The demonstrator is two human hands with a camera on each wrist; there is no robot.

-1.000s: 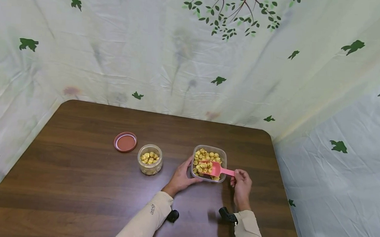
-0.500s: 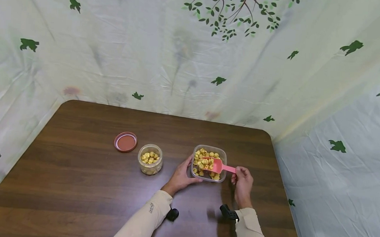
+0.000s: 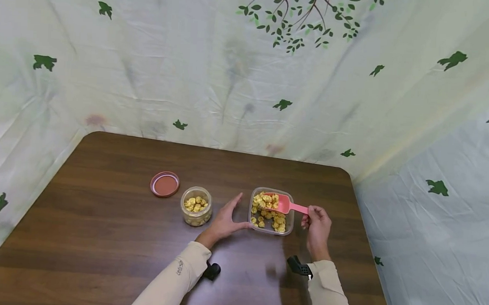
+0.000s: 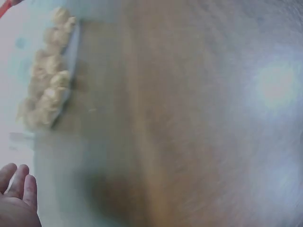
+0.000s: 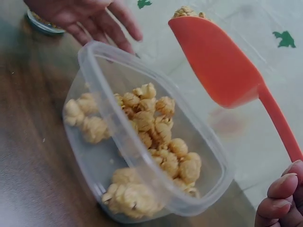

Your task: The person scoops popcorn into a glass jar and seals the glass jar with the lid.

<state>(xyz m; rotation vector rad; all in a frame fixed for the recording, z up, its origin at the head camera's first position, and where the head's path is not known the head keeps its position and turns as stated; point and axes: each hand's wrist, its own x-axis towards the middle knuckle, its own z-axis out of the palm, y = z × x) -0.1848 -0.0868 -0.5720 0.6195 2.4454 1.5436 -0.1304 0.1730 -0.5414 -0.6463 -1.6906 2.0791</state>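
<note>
My right hand [image 3: 319, 228] pinches the handle of a pink-red scoop [image 3: 284, 203]. Popcorn [image 5: 186, 12] is heaped in the scoop, which is raised over a clear plastic container [image 3: 270, 231]. More caramel-coloured popcorn [image 5: 156, 123] lies in that container, with part of its bottom showing. Beside the container's left wall, my left hand [image 3: 225, 221] has its fingers spread and its thumb near the front rim. In the right wrist view the left hand's fingers [image 5: 111, 28] are straight behind the rim. The left wrist view is blurred, with popcorn [image 4: 49, 71] at its left edge.
Left of my left hand stands an uncovered round clear jar [image 3: 195, 218] holding popcorn. Farther left, a reddish-brown lid [image 3: 165, 184] lies on the brown wooden table [image 3: 114, 219]. A pale curtain [image 3: 215, 78] with leaf prints rises behind the table.
The scoop has risen from among the popcorn and moved toward the container's back right, carrying popcorn. My left hand has let go of the container's side and drawn slightly left.
</note>
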